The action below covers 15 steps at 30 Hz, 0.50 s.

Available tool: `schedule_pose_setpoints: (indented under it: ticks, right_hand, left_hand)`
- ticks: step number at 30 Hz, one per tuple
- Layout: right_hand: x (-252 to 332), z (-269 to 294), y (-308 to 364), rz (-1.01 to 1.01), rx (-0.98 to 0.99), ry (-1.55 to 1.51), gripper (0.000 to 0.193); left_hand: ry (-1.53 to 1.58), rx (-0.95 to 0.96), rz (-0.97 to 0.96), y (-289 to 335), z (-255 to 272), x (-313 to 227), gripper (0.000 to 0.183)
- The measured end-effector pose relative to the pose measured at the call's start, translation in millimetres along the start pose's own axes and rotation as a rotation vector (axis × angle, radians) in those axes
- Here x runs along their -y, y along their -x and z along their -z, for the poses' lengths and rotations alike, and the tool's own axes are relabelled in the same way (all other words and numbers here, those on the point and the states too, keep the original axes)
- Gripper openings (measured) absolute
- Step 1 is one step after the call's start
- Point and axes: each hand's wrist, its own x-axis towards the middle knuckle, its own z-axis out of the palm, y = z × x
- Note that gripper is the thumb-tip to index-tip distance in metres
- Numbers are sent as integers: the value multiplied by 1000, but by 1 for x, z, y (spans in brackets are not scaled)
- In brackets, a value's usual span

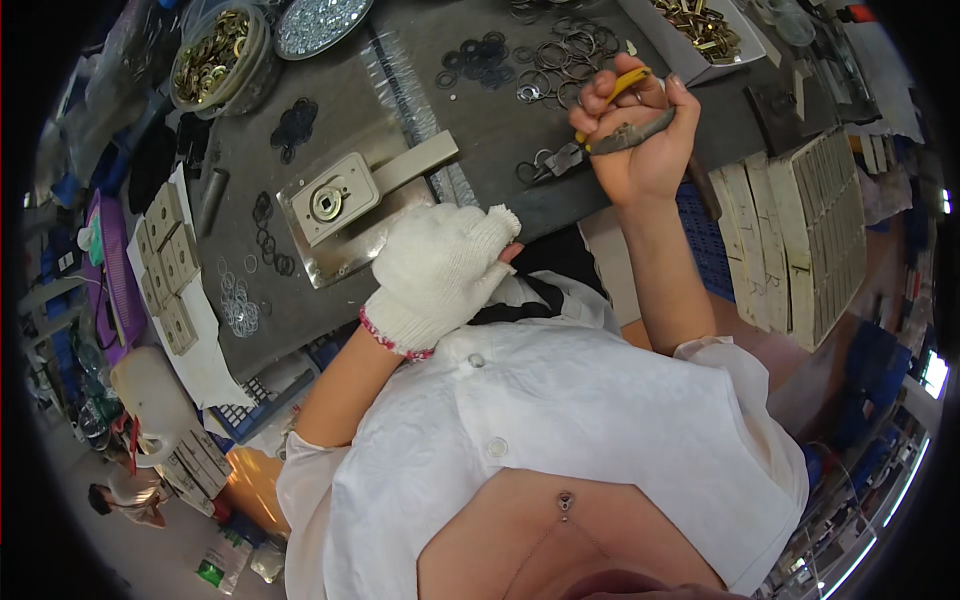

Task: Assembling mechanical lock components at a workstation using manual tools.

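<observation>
My right hand [640,135] grips a pair of pliers [628,134] with yellow and grey handles. Their jaws point left over the front of the table, and a dark ring [527,172] shows by the tips; whether the jaws hold it I cannot tell. In a white knit glove, my left hand [435,260] is curled closed at the table's near edge. Bare fingertips poke out of it, and anything inside is hidden. Just beyond that glove lies a beige metal handle assembly [365,185] with a round centre and a flat lever, resting on a shiny metal plate [330,262].
Black rings [478,62] and larger metal rings [580,48] lie in piles on the dark table. Brass-coloured parts fill a tub [232,95] and a white box [735,62]. Thin clear rings [238,305] lie at left. Stacked cartons [800,235] stand beside the table's right end.
</observation>
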Motion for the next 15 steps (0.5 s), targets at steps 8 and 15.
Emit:
schedule_pose_setpoints:
  ticks: [8, 15]
  right_hand:
    - [-4, 2, 10, -58, 193, -16, 53]
    - [-8, -9, 23, 61, 140, 292, 74]
  left_hand:
    - [-102, 32, 56, -14, -11, -7, 30]
    - [-283, 99, -38, -13, -18, -5, 36]
